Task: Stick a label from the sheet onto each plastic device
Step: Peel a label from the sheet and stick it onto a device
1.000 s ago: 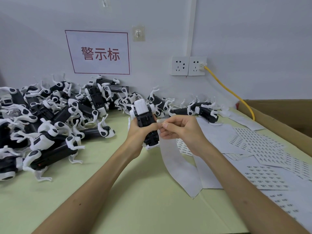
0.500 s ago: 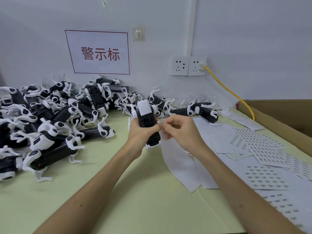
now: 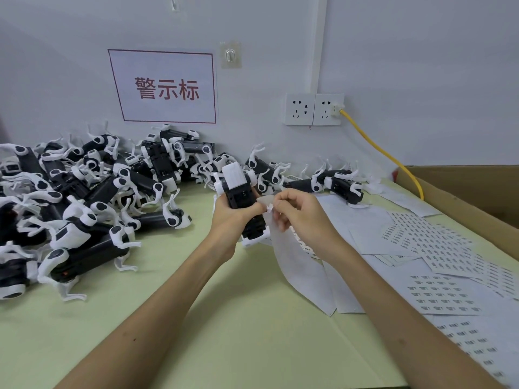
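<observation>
My left hand grips a black and white plastic device, held upright above the green table. A label sheet strip hangs down from beside the device, and its upper end seems pinned under my left thumb. My right hand pinches a small white label at the strip's top edge, right next to the device. Many more black and white devices lie heaped on the left of the table.
Several label sheets printed with barcodes lie spread on the right. A cardboard box stands along the right edge. A yellow cable runs from the wall socket down behind the box. A sign hangs on the wall.
My right hand's fingers have shifted at the top of the strip and now pinch a small label away from it. The hanging strip has swung slightly. My left hand and the device stay almost still.
</observation>
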Tool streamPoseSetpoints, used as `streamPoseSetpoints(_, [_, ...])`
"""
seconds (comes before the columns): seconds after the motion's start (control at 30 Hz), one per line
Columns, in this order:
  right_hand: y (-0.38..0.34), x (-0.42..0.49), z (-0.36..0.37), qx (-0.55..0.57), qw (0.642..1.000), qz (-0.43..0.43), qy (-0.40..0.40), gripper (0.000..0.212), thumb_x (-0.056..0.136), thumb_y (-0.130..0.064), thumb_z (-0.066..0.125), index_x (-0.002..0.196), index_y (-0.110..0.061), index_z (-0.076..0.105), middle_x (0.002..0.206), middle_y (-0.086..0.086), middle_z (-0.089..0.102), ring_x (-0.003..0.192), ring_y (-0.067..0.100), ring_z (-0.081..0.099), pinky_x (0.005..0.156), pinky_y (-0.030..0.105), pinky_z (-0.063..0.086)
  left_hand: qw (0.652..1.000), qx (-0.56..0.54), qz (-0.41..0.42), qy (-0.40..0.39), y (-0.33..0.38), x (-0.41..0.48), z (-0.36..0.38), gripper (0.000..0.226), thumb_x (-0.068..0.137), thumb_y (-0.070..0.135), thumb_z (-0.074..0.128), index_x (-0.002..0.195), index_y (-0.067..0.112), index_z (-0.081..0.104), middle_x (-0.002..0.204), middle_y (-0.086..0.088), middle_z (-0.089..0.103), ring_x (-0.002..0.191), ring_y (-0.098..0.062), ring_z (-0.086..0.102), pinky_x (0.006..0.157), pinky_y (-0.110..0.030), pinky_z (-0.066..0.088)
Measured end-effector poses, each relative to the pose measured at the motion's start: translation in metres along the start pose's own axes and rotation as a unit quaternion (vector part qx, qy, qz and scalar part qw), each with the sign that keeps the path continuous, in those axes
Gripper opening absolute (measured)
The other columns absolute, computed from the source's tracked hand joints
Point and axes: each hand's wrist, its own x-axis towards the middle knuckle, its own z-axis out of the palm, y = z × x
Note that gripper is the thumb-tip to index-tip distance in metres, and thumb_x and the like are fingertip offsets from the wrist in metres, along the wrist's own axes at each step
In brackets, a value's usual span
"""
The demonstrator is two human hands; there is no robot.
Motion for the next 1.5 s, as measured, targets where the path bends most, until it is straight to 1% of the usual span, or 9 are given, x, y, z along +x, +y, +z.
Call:
streamPoseSetpoints(0.2, [-0.002, -0.001, -0.002, 0.025, 1.0, 0.0, -0.006, 0.013, 0.094, -0.013, 0.066, 0.082, -0.008, 0.07, 0.065, 0.003, 0.063, 0.056, 0.021, 0.058, 0.065, 0.038, 0.051, 1.0, 0.017, 0.009, -0.004, -0.001, 0.0, 0.0, 0.016, 0.066, 0.013, 0.075, 0.071, 0.022, 0.063, 0.065, 0.007, 0.059, 0.061, -0.009, 0.057, 0.054, -0.019, 0.048])
streamPoseSetpoints(0.47, [-0.001, 0.002, -0.012, 0.146, 0.983, 0.075, 0.088, 0.007, 0.094, -0.006, 0.065, 0.088, -0.007, 0.068, 0.063, 0.001, 0.066, 0.052, 0.013, 0.061, 0.059, 0.021, 0.051, 0.999, 0.009, -0.028, 0.042, -0.002, 0.005, -0.004, 0.023, 0.066, 0.011, 0.08, 0.064, 0.028, 0.066, 0.064, 0.008, 0.061, 0.063, -0.015, 0.058, 0.051, -0.023, 0.048])
streamPoseSetpoints(0.63, [-0.001, 0.002, -0.014, 0.171, 0.981, 0.056, 0.078, 0.005, 0.093, -0.005, 0.067, 0.097, -0.004, 0.07, 0.077, 0.006, 0.075, 0.072, 0.017, 0.074, 0.064, 0.019, 0.054, 0.991, -0.011, -0.099, 0.089, -0.007, 0.011, -0.013, 0.018, 0.082, 0.01, 0.083, 0.089, 0.014, 0.067, 0.082, -0.004, 0.07, 0.08, -0.022, 0.067, 0.084, -0.043, 0.058])
streamPoseSetpoints(0.7, [0.0, 0.002, -0.012, 0.168, 0.983, 0.045, 0.064, 0.01, 0.092, 0.0, 0.066, 0.098, -0.006, 0.07, 0.079, 0.006, 0.076, 0.077, 0.018, 0.075, 0.067, 0.02, 0.055, 0.985, -0.039, -0.102, 0.13, -0.006, 0.012, -0.015, 0.017, 0.082, 0.011, 0.083, 0.09, 0.013, 0.067, 0.082, -0.003, 0.07, 0.077, -0.02, 0.067, 0.069, -0.03, 0.06])
streamPoseSetpoints(0.8, [-0.002, 0.001, -0.009, 0.136, 0.989, 0.021, 0.059, 0.029, 0.089, 0.007, 0.065, 0.111, -0.012, 0.066, 0.079, 0.003, 0.075, 0.079, 0.02, 0.076, 0.069, 0.022, 0.056, 0.977, -0.063, -0.07, 0.191, 0.001, 0.015, -0.022, 0.022, 0.083, 0.014, 0.082, 0.092, 0.015, 0.061, 0.073, 0.001, 0.067, 0.06, -0.014, 0.064, 0.038, -0.018, 0.039])
streamPoseSetpoints(0.97, [-0.003, -0.001, -0.006, 0.016, 0.997, -0.042, 0.058, 0.057, 0.084, 0.015, 0.054, 0.128, -0.019, 0.056, 0.09, 0.008, 0.074, 0.078, 0.021, 0.074, 0.074, 0.042, 0.052, 0.992, -0.104, -0.044, 0.057, 0.014, 0.014, -0.026, 0.022, 0.088, 0.01, 0.073, 0.107, 0.002, 0.065, 0.092, -0.007, 0.077, 0.085, -0.018, 0.073, 0.063, -0.028, 0.058])
streamPoseSetpoints(1.1, [-0.002, -0.002, -0.004, -0.006, 0.996, -0.067, 0.051, 0.06, 0.086, 0.013, 0.047, 0.134, -0.022, 0.052, 0.087, -0.002, 0.073, 0.076, 0.018, 0.073, 0.07, 0.035, 0.053, 0.997, -0.059, -0.031, -0.045, 0.01, 0.01, -0.019, 0.015, 0.088, 0.011, 0.072, 0.101, 0.004, 0.07, 0.11, -0.011, 0.077, 0.102, -0.02, 0.074, 0.075, -0.03, 0.058])
streamPoseSetpoints(1.3, [-0.001, -0.002, -0.004, -0.029, 0.995, -0.073, 0.058, 0.055, 0.088, 0.01, 0.048, 0.129, -0.027, 0.055, 0.085, -0.006, 0.074, 0.075, 0.016, 0.073, 0.076, 0.035, 0.054, 0.996, -0.045, -0.027, -0.072, 0.01, 0.007, -0.018, 0.055, 0.081, 0.017, 0.074, 0.123, -0.015, 0.058, 0.111, -0.013, 0.077, 0.097, -0.019, 0.074, 0.07, -0.025, 0.057])
streamPoseSetpoints(1.5, [0.0, -0.002, -0.004, -0.036, 0.994, -0.08, 0.065, 0.049, 0.09, 0.007, 0.05, 0.127, -0.025, 0.058, 0.087, -0.004, 0.075, 0.071, 0.014, 0.071, 0.071, 0.023, 0.052, 0.997, -0.028, -0.036, -0.057, 0.007, 0.01, -0.019, 0.019, 0.078, 0.02, 0.077, 0.095, 0.012, 0.076, 0.109, -0.009, 0.078, 0.099, -0.017, 0.073, 0.08, -0.035, 0.057])
